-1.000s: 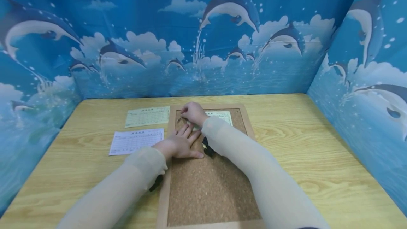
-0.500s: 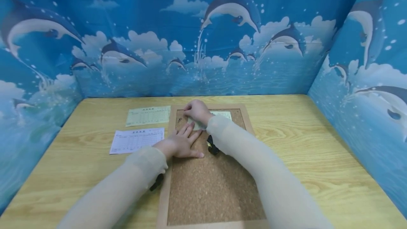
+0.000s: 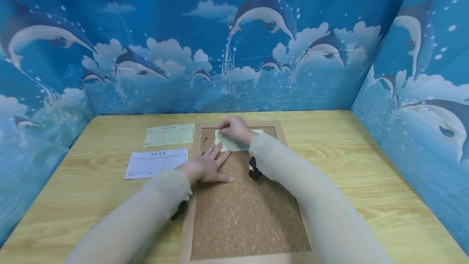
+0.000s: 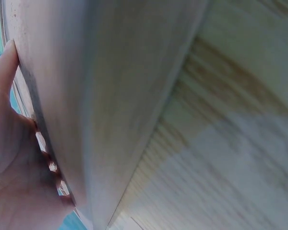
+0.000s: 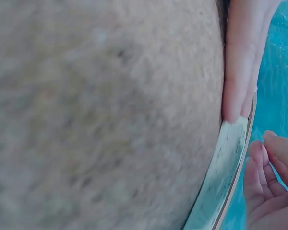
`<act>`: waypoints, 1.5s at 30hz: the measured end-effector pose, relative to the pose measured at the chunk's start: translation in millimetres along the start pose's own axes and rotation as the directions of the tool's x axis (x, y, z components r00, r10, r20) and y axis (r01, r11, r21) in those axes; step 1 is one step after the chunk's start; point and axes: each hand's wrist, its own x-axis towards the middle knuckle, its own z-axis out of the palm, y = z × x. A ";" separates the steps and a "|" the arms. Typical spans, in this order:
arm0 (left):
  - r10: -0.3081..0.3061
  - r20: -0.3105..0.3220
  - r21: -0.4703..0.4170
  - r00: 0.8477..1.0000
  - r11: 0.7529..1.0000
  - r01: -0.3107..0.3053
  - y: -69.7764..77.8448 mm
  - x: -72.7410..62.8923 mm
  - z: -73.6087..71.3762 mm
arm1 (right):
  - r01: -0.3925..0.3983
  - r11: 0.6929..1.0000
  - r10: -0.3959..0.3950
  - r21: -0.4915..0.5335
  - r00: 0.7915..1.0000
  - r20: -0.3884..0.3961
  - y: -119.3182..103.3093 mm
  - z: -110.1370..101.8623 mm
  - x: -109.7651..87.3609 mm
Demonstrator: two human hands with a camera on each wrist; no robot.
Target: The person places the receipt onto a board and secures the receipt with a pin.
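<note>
A cork board [image 3: 249,211] with a light wooden frame lies on the table. Near its top is a pale green printed sheet [image 3: 229,144], partly covered by my right hand [image 3: 237,130]. That hand's thumb and forefinger pinch together at the sheet's upper left corner. Between them is something tiny, like a pin, mostly hidden by the fingertips. My left hand [image 3: 209,168] rests flat with spread fingers on the board's left side, fingertips at the sheet's lower left edge. In the right wrist view, its straight fingers [image 5: 239,76] press on the sheet [image 5: 223,172].
On the wooden table [image 3: 351,166], left of the board, lie another green printed sheet [image 3: 169,135] and a white one [image 3: 156,163]. A small dark thing [image 3: 205,139] sits near the board's upper left corner. A dolphin-print curtain [image 3: 176,93] encloses the back and sides.
My right hand has moved rightward from beside the small dark thing to the sheet's upper left corner, uncovering more of the sheet's left part. My left hand stays in place.
</note>
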 end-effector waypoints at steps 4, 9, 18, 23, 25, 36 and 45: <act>0.011 -0.008 -0.010 1.000 1.000 -0.011 0.9 -1.2 0.7 | 0.017 1.000 -0.017 0.018 1.000 -0.003 11.4 -4.2 -5.0; 0.005 0.006 -0.014 1.000 1.000 -0.005 4.3 -3.7 -0.2 | -0.001 0.996 0.001 0.085 1.000 -0.001 25.9 -8.9 -10.8; -0.009 0.015 -0.027 1.000 1.000 0.009 4.7 -9.4 0.6 | -0.061 0.980 0.056 0.188 0.998 0.033 40.7 -17.6 -21.1; -0.005 0.007 -0.028 1.000 1.000 0.005 4.1 -8.8 0.6 | -0.129 0.947 0.117 0.293 0.991 0.060 50.6 -24.7 -24.9; -0.003 0.003 -0.030 1.000 1.000 0.003 3.8 -8.4 -0.1 | -0.143 0.937 0.131 0.320 0.990 0.059 55.2 -26.8 -24.8; -0.008 0.020 -0.039 1.000 0.999 0.008 0.8 -7.9 -3.7 | -0.191 0.904 0.188 0.381 0.981 0.046 57.4 -36.0 -23.0; 0.003 0.017 -0.037 1.000 0.999 -0.002 4.5 -12.7 -9.2 | -0.255 0.853 0.240 0.455 0.966 0.092 58.0 -42.3 -11.4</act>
